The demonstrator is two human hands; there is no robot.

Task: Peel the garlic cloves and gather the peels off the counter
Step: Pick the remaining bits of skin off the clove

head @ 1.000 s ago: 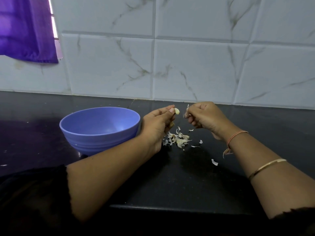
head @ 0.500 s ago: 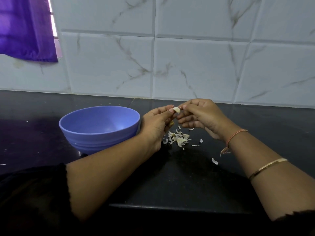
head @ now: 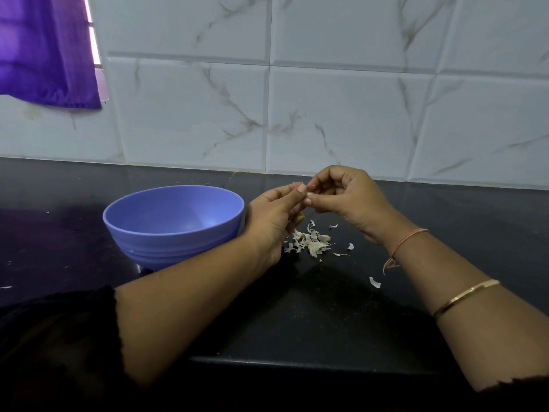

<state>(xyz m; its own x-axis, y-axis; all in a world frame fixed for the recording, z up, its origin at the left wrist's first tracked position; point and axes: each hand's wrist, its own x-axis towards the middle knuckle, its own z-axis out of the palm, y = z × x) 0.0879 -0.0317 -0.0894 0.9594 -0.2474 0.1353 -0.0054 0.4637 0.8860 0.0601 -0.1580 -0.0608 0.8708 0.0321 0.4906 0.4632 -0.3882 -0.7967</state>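
My left hand (head: 274,215) and my right hand (head: 347,200) meet above the black counter (head: 326,316), fingertips together. Between them both pinch a small pale garlic clove (head: 309,193), mostly hidden by the fingers. A second yellowish piece (head: 300,217) shows under my left hand's curled fingers. Below the hands lies a small pile of white garlic peels (head: 309,243), with loose peel scraps (head: 375,282) scattered to its right. A blue-purple bowl (head: 148,233) stands just left of my left hand.
A white marble-patterned tiled wall (head: 341,114) backs the counter. A purple curtain (head: 44,49) hangs at the upper left. The counter's front edge (head: 297,362) runs under my forearms.
My right hand, apart from the left one second ago, has moved left and closed on the clove held by my left hand. The bowl and peel pile have not moved.
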